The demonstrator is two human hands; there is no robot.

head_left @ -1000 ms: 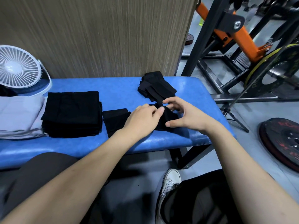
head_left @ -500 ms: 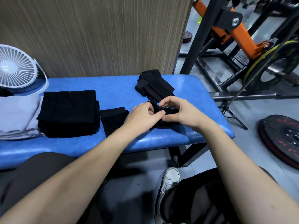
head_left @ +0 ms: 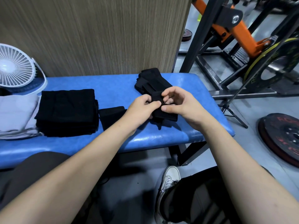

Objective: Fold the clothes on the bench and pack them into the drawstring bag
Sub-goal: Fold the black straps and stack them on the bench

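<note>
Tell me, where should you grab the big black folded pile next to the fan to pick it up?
Best guess: slide flat hands under the two short side edges of the big black folded pile, from left and right. It lies flat on the bench in stacked layers, so lifting underneath should keep the folds together; pinching the top would likely pull one layer loose.

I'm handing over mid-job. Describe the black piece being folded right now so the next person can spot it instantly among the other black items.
Start at the blue bench and go to its right end. There the left hand and right hand pinch one small black piece between them, lifted just off the padding. Unlike the large black stack, the small folded piece and the pile behind, it alone is held.
</note>
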